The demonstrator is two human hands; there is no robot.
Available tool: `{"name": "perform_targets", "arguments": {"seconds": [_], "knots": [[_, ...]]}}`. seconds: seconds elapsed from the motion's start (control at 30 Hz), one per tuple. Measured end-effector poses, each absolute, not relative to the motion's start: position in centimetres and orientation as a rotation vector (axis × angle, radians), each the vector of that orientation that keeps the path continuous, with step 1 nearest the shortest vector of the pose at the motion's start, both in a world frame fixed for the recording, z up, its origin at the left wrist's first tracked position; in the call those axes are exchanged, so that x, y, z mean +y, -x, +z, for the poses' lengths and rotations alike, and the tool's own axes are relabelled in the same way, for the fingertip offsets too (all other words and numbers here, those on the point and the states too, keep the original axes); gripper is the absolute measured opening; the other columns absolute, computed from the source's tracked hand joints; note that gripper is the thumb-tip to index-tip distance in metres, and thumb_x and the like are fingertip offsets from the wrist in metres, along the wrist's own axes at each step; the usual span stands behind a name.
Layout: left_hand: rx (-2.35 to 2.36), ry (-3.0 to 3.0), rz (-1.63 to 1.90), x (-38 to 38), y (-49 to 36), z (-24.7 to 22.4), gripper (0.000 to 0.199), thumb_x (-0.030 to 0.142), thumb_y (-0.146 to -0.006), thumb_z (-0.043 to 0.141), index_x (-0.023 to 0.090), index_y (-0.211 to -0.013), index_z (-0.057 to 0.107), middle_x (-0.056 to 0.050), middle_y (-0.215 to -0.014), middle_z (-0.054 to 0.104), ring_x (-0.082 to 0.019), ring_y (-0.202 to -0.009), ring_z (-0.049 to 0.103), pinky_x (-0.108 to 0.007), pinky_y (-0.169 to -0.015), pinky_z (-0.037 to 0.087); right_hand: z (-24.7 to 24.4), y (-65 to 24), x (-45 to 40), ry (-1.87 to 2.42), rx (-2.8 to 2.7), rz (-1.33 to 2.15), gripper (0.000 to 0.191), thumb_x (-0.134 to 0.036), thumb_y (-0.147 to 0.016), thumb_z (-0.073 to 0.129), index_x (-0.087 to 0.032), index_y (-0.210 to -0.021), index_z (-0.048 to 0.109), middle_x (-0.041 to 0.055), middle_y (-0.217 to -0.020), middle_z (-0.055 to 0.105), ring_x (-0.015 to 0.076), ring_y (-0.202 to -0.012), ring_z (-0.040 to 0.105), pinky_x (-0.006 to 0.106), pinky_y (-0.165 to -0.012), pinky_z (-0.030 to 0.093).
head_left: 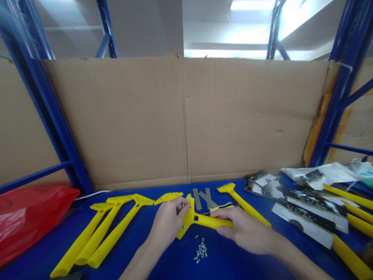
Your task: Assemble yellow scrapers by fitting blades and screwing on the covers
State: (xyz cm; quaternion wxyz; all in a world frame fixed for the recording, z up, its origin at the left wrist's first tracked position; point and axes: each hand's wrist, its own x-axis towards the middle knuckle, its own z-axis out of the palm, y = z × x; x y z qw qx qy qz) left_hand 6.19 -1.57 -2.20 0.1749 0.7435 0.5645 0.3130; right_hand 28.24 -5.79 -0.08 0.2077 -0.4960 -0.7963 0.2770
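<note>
two hands [171,219] close on one yellow scraper [189,217]; left pinches its head, right grips its handle.

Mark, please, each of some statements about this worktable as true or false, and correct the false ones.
1. The left hand is at the head of the yellow scraper. True.
2. The right hand holds the red bag. False: it is at the handle of the yellow scraper, and the red bag lies at the far left.
3. Three yellow handles lie to the left of the left hand. True.
4. The small screws and nuts are in a glass jar. False: they lie loose on the blue surface.
5. A cardboard panel stands behind the blue surface. True.
</note>
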Motion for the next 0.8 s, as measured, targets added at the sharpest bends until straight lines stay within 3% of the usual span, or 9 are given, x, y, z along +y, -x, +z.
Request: {"name": "perform_targets", "arguments": {"seconds": [0.3, 0.6, 0.8], "knots": [[1.571, -1.996, 0.969, -1.61, -6.39, -2.07, 0.026, 0.037, -0.078, 0.047, 0.019, -0.077, 0.066, 0.004, -0.052, 0.048, -0.013, -0.050, 0.043, -0.025, -0.053, 0.030, -0.11, -28.16, -5.90, 1.392, -2.190, 0.764, 0.037, -0.021, -0.081, 0.055, -0.021, -0.117, 0.064, 0.0070, -0.120, 0.065, 0.0249, -0.109, 0.058, 0.036, -0.094, 0.042], [1.496, -1.620, 1.010, -1.42, -6.57, -1.58, 0.022, 0.039, -0.067, 0.057, 0.017, -0.067, 0.054, 0.006, -0.047, 0.046, -0.009, -0.042, 0.039, -0.022, -0.044, 0.029, 0.15, -28.25, -5.93, 1.359, -2.235, 0.717, 0.035, -0.020, -0.081, 0.055, -0.021, -0.114, 0.066, 0.0071, -0.117, 0.067, 0.0246, -0.109, 0.058, 0.035, -0.093, 0.041], [1.449, -1.603, 0.989, -1.21, -6.42, -2.02, 0.022, 0.037, -0.065, 0.059, 0.015, -0.067, 0.059, 0.005, -0.050, 0.050, -0.009, -0.044, 0.042, -0.022, -0.045, 0.032, 0.06, -28.19, -5.98, 1.396, -2.250, 0.696, 0.034, -0.020, -0.080, 0.055, -0.022, -0.112, 0.067, 0.0067, -0.116, 0.068, 0.0252, -0.103, 0.061, 0.037, -0.089, 0.043]]}}
